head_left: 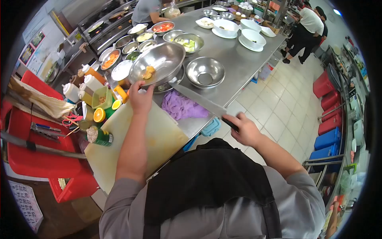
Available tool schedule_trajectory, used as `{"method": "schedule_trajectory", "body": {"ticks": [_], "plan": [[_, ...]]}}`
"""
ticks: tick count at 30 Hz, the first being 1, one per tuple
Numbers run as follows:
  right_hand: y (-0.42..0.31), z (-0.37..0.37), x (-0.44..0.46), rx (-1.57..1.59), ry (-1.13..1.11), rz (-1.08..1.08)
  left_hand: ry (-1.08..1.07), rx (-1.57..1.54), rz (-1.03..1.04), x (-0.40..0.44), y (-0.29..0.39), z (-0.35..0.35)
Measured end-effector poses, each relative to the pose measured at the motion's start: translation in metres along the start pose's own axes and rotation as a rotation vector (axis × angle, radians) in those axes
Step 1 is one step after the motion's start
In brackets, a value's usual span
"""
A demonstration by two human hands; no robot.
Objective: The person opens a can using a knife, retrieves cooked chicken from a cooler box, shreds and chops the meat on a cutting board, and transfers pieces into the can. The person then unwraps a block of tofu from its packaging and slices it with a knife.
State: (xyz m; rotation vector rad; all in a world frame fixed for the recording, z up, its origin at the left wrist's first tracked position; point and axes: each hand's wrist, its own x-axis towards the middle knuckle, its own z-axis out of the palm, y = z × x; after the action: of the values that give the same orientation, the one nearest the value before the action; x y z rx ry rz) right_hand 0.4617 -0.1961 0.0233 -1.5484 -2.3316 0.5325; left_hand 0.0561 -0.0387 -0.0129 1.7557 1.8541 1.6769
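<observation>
My left hand (pixel 141 96) grips the near rim of a steel mixing bowl (pixel 161 63), tilted up above the counter. A small yellow-brown piece of food (pixel 149 72) lies inside it, too small to name. In my right hand (pixel 243 129) is a large kitchen knife (pixel 203 102), held by its black handle, its blade pointing left toward the bowl. Below the blade a crumpled purple cloth (pixel 183 105) lies on the counter. A pale cutting board (pixel 135 139) is under my left forearm. Stacked steel bowls (pixel 205 71) stand just right of the tilted bowl.
Squeeze bottles (pixel 93 82), a halved orange (pixel 99 115) and a green jar (pixel 99 136) crowd the board's left edge. Bowls of cut vegetables (pixel 110 59) line the counter's far left. White bowls (pixel 225 28) stand farther back. Other people (pixel 306 28) stand at the upper right and far end.
</observation>
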Motion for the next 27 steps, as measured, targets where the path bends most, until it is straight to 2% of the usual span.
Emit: {"method": "schedule_trajectory", "body": {"ticks": [2, 5, 7, 10, 13, 16, 20, 23, 26, 27], "plan": [[0.015, -0.007, -0.038, 0.065, 0.049, 0.026, 0.006, -0.016, 0.005, -0.007, -0.007, 0.004], [0.026, -0.013, -0.086, 0.154, 0.124, 0.137, 0.133, 0.052, 0.054, -0.039, 0.010, -0.006], [0.035, -0.010, -0.102, 0.171, 0.208, 0.199, -0.041, 0.217, -0.135, -0.080, -0.031, -0.008], [0.043, -0.008, -0.111, 0.218, 0.301, 0.229, -0.631, 0.410, -0.198, -0.101, 0.043, 0.000], [0.048, -0.010, -0.109, 0.275, 0.344, 0.173, -0.511, 0.562, -0.015, -0.116, 0.067, 0.053], [0.056, -0.015, -0.106, 0.291, 0.341, 0.096, -0.498, 0.694, 0.095, -0.134, 0.089, 0.095], [0.069, -0.020, -0.104, 0.302, 0.295, 0.043, -0.641, 0.499, 0.349, -0.158, 0.108, 0.105], [0.082, -0.018, -0.094, 0.321, 0.280, 0.025, -0.859, 0.306, 0.132, -0.174, 0.146, 0.087], [0.087, -0.006, -0.073, 0.366, 0.276, -0.027, -0.744, -0.443, -0.931, -0.189, 0.145, 0.078], [0.084, -0.001, -0.063, 0.376, 0.257, -0.022, -0.711, -0.726, -1.011, -0.192, 0.149, 0.076]]}}
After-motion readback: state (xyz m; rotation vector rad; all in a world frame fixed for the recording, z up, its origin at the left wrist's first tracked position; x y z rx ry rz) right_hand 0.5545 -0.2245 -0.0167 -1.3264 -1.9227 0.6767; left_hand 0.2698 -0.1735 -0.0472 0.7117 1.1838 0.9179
